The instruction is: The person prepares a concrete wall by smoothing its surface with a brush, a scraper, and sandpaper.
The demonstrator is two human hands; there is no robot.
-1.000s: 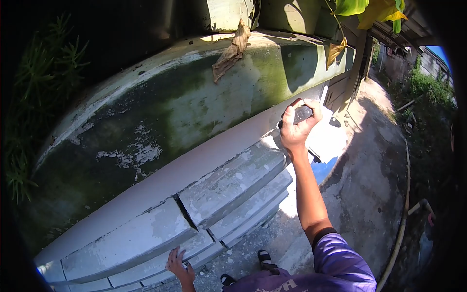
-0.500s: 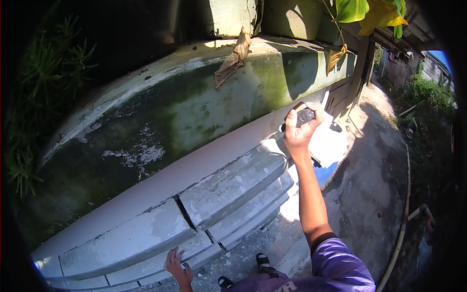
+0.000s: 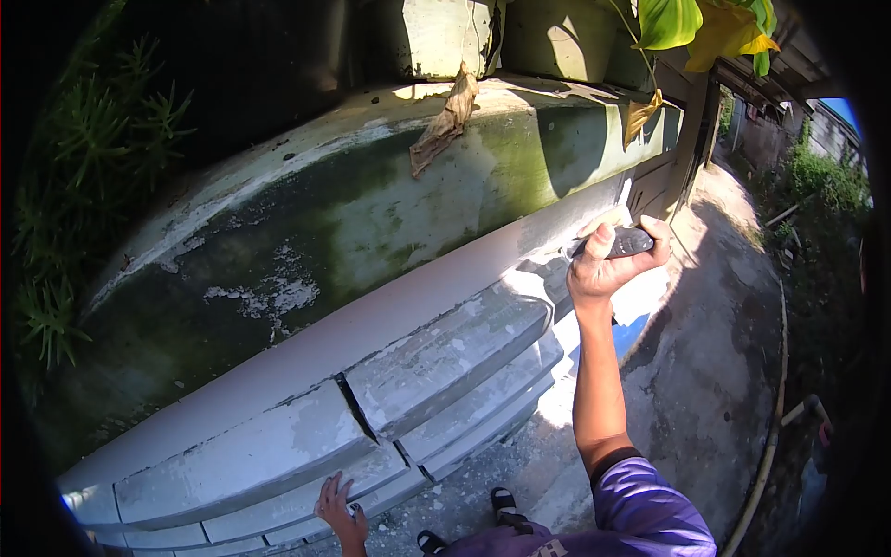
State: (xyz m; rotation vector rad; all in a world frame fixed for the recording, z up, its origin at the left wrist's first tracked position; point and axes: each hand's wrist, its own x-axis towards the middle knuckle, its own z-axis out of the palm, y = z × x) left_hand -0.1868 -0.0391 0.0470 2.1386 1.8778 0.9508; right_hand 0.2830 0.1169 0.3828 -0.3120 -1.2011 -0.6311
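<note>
My right hand (image 3: 594, 276) is closed around a dark, rounded handle (image 3: 632, 243), held against the pale lower wall under the mossy ledge. What the handle belongs to is hidden behind the hand, so I cannot tell the tool's kind. Just left of it is the upper end of the stepped grey blocks (image 3: 445, 353), split by a dark gap. Down at the lower edge of these blocks, my left hand (image 3: 336, 504) has its fingers spread, near the lowest steps and holding nothing.
Above runs a green-stained concrete ledge (image 3: 371, 209) with plant pots (image 3: 445, 42) and a hanging dry leaf (image 3: 445, 125). A blue item (image 3: 631, 334) lies in bright sun beyond my right forearm. A long pipe (image 3: 775, 408) edges the concrete path at right.
My right hand has moved right and slightly down along the wall with the dark handle, its wrist tilting. The left hand stays about where it was.
</note>
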